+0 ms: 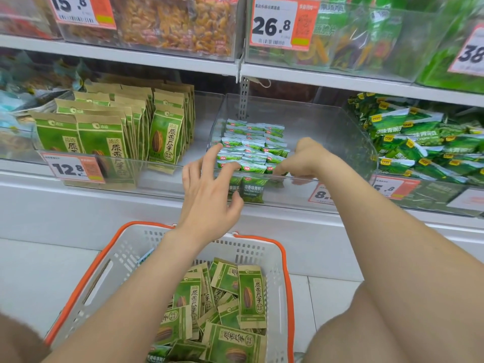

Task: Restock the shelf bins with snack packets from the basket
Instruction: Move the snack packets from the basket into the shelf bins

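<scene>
Head view. Price tags read 12.8 [70, 167] and 26.8 [275, 24]. The clear middle bin [327, 127] holds small green packets [251, 150] in rows, left of centre. Left hand [207, 189] is at the bin's front edge, fingers spread, holding nothing. Right hand [301, 158] has its fingers bent down among the front packets; grip unclear. The white basket [288, 284] below holds kraft-green seed packets [248, 292].

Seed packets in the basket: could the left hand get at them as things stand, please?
Probably yes: the left hand is open and empty above the basket, which is uncovered; the seed packets lie loose, with only its own forearm crossing over them.
</scene>
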The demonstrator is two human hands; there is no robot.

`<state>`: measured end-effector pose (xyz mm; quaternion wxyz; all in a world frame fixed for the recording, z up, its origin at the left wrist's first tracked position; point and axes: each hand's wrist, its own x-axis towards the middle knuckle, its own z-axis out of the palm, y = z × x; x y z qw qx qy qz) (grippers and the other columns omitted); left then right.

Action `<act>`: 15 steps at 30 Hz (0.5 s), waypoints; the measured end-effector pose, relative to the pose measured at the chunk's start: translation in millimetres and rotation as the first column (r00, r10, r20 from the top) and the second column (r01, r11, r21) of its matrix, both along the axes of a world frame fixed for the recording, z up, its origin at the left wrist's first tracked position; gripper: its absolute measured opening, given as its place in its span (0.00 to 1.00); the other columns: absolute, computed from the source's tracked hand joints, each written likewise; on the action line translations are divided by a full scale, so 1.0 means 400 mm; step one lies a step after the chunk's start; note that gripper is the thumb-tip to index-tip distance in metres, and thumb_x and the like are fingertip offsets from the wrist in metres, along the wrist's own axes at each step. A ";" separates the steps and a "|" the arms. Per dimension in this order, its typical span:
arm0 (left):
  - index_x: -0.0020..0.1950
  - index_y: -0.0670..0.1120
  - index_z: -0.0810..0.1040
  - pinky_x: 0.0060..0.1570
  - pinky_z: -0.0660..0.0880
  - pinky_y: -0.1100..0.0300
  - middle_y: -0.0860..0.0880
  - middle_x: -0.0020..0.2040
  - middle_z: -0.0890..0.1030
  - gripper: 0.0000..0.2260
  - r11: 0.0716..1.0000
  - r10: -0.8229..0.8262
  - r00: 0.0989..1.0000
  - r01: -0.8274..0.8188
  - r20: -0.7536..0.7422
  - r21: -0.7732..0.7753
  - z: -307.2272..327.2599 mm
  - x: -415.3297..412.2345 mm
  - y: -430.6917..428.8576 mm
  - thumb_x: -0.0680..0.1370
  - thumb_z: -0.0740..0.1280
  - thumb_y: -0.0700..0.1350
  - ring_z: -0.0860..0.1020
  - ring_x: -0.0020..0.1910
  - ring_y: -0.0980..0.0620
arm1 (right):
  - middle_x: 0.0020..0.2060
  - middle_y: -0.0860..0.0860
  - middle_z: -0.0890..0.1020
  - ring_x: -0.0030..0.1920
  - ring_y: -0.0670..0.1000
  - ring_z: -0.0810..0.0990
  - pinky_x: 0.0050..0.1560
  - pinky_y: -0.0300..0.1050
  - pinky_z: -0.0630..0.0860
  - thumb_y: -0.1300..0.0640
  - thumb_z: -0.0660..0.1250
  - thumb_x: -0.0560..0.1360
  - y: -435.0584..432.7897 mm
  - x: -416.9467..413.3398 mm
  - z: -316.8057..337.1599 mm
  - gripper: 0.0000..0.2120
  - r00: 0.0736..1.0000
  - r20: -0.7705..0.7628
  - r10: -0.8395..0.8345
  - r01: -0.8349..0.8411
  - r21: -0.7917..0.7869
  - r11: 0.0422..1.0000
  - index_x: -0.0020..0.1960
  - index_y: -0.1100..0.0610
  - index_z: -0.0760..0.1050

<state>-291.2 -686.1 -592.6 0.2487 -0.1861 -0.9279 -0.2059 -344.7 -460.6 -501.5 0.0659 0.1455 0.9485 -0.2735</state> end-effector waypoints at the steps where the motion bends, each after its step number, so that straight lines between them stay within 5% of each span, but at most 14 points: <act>1: 0.69 0.50 0.73 0.75 0.54 0.41 0.43 0.80 0.59 0.22 0.999 -0.026 1.000 0.026 0.002 0.031 0.002 0.004 -0.003 0.75 0.68 0.46 0.64 0.73 0.37 | 0.49 0.58 0.77 0.37 0.53 0.77 0.27 0.39 0.71 0.53 0.78 0.72 -0.003 0.003 0.001 0.18 0.999 -0.048 0.011 -0.007 0.088 0.996 0.47 0.59 0.71; 5: 0.68 0.45 0.74 0.77 0.58 0.43 0.41 0.78 0.61 0.21 0.978 -0.099 0.992 0.111 -0.072 0.180 0.004 0.029 -0.016 0.75 0.69 0.38 0.61 0.77 0.38 | 0.53 0.55 0.79 0.57 0.58 0.78 0.52 0.49 0.77 0.56 0.71 0.71 -0.049 0.040 0.014 0.20 0.925 -0.330 0.189 -0.105 0.254 0.961 0.61 0.61 0.76; 8: 0.58 0.43 0.78 0.66 0.67 0.47 0.40 0.67 0.70 0.14 0.972 0.001 0.975 0.051 -0.222 0.229 -0.009 0.049 -0.043 0.74 0.69 0.34 0.68 0.67 0.38 | 0.41 0.47 0.81 0.50 0.54 0.80 0.51 0.44 0.74 0.57 0.67 0.70 -0.144 0.112 0.033 0.09 0.824 -0.409 0.392 -0.286 0.297 0.911 0.50 0.54 0.80; 11: 0.50 0.45 0.78 0.51 0.71 0.50 0.45 0.53 0.72 0.09 0.971 0.020 0.977 0.032 -0.214 0.236 -0.049 0.049 -0.094 0.73 0.69 0.34 0.72 0.52 0.42 | 0.34 0.48 0.83 0.41 0.52 0.82 0.48 0.49 0.82 0.55 0.65 0.69 -0.235 0.186 0.010 0.07 0.762 -0.253 0.596 -0.504 0.347 0.791 0.41 0.53 0.82; 15: 0.43 0.53 0.74 0.37 0.70 0.52 0.58 0.39 0.73 0.08 0.983 -0.144 0.962 0.112 0.233 0.146 -0.116 0.049 -0.166 0.72 0.69 0.40 0.76 0.40 0.48 | 0.41 0.50 0.81 0.46 0.55 0.79 0.46 0.51 0.82 0.56 0.65 0.74 -0.328 0.256 -0.077 0.04 0.641 0.131 0.756 -0.739 0.370 0.562 0.43 0.53 0.79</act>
